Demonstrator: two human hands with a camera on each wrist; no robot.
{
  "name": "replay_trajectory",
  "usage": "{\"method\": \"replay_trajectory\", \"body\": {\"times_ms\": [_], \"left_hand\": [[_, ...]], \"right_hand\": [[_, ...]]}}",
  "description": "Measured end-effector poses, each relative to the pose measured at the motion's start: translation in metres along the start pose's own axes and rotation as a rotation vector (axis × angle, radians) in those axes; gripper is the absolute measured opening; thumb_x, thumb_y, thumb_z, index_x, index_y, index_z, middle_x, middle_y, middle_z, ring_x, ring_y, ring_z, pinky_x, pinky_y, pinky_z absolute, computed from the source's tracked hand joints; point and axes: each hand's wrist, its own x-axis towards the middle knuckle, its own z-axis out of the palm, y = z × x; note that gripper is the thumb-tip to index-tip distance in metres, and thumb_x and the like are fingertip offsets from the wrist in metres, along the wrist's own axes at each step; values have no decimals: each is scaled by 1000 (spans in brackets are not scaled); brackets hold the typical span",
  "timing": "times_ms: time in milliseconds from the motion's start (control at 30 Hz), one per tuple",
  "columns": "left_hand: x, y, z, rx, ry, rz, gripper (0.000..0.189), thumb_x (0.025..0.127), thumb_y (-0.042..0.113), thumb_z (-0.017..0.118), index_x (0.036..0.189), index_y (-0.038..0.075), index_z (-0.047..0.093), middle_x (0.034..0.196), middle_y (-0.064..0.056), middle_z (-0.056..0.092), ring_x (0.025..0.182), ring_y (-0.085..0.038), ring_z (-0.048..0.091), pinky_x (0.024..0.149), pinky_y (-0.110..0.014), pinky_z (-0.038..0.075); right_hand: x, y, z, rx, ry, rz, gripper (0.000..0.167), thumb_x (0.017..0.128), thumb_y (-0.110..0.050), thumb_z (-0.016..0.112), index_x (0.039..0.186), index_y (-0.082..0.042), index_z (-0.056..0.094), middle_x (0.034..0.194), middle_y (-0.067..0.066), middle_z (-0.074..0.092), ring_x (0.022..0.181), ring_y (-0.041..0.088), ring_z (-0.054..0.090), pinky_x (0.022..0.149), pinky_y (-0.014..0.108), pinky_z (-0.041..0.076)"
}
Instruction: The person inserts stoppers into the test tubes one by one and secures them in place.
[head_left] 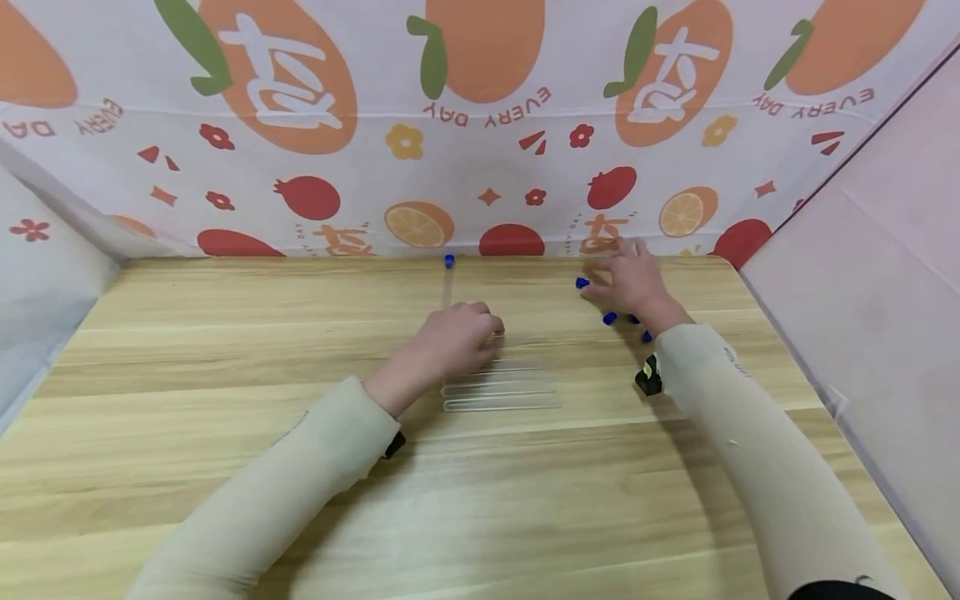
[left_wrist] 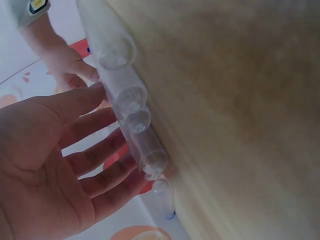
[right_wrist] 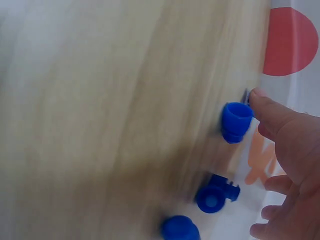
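My left hand [head_left: 461, 337] reaches over a row of clear test tubes [head_left: 501, 406] lying side by side on the table. In the left wrist view, the fingers of the left hand [left_wrist: 65, 155] are spread and loosely extended, with the tips right at the clear tubes [left_wrist: 150, 155]. To the right, my right hand [head_left: 633, 279] hovers low by several small blue caps [head_left: 610, 318]. Its thumb is beside the nearest blue cap [right_wrist: 236, 122] in the right wrist view, and the other fingers of the right hand [right_wrist: 295, 160] bend loosely with nothing between them.
One tube with a blue cap [head_left: 449, 262] lies apart at the table's back edge. A fruit-printed cloth [head_left: 480, 125] hangs right behind the wooden table [head_left: 525, 500]. A pale wall [head_left: 885, 275] borders the right side.
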Motion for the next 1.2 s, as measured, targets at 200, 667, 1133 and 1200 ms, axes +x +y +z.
{"method": "replay_trajectory", "body": {"times_ms": [200,667,1133,1200], "left_hand": [[1,0,2,-5,7,-6,21,93,27,71,109,15,74,105,-4,68,97,-28,64,77,-49,57],[0,3,1,-9,34,-46,15,93,8,65,102,13,77,102,-7,70,93,-30,65,72,-48,56],[2,8,1,-15,39,-125,26,89,-5,57,94,13,76,94,-6,69,87,-27,64,69,-46,55],[1,8,0,-26,34,-137,27,89,-6,57,95,13,76,96,-6,70,90,-28,65,70,-47,56]], "right_hand": [[2,1,6,64,-16,3,49,95,-45,65,137,-21,63,162,27,17,147,52,10,118,66,13],[5,0,12,103,35,-17,37,94,-39,67,125,-18,71,159,23,31,149,44,17,118,62,18],[3,-6,13,158,60,3,26,92,-31,71,111,-14,76,162,17,28,147,45,24,115,63,26],[3,-7,13,169,57,12,26,91,-32,71,110,-14,76,161,18,28,147,46,24,114,63,27]]}}
